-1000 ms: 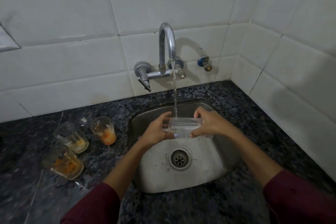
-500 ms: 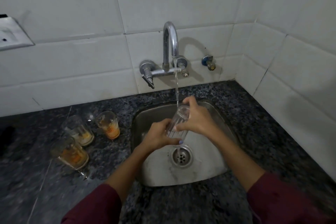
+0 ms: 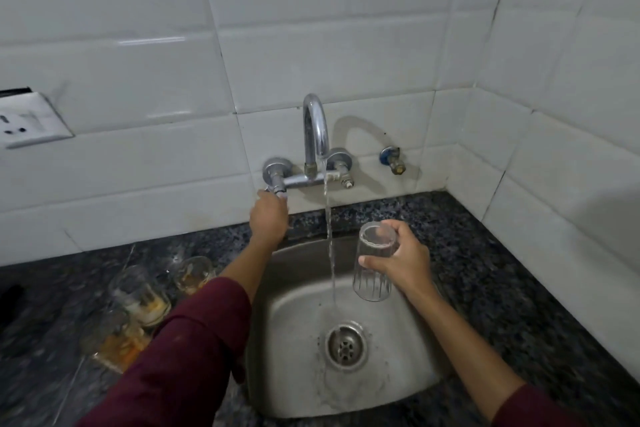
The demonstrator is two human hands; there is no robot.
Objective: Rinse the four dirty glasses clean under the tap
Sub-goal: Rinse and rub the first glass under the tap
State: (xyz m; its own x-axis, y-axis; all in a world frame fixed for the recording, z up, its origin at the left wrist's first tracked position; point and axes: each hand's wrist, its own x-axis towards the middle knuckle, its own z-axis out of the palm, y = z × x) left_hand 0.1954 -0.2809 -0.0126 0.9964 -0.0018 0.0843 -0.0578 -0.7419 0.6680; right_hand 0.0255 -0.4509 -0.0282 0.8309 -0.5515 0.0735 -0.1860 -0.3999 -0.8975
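Note:
My right hand (image 3: pixel 401 262) grips a clear ribbed glass (image 3: pixel 373 279), turned mouth down over the right side of the steel sink (image 3: pixel 391 374), just right of the water stream. The chrome tap (image 3: pixel 316 130) runs a thin stream (image 3: pixel 329 236) down to the drain (image 3: pixel 346 345). My left hand (image 3: pixel 269 217) is closed on the tap's left handle (image 3: pixel 277 184). Three dirty glasses with orange and white residue stand on the counter left of the sink: one at the back (image 3: pixel 194 272), one in the middle (image 3: pixel 136 295), one nearest me (image 3: pixel 110 340), partly behind my left sleeve.
The dark speckled granite counter (image 3: pixel 502 288) surrounds the sink. White tiled walls rise behind and on the right, close to the sink. A small brass valve (image 3: pixel 393 160) sticks out of the wall right of the tap. A wall socket (image 3: pixel 24 121) sits far left.
My left hand let go of the glass and reached up to the tap's left handle. My right hand carried the glass right, out of the stream, and turned it mouth down.

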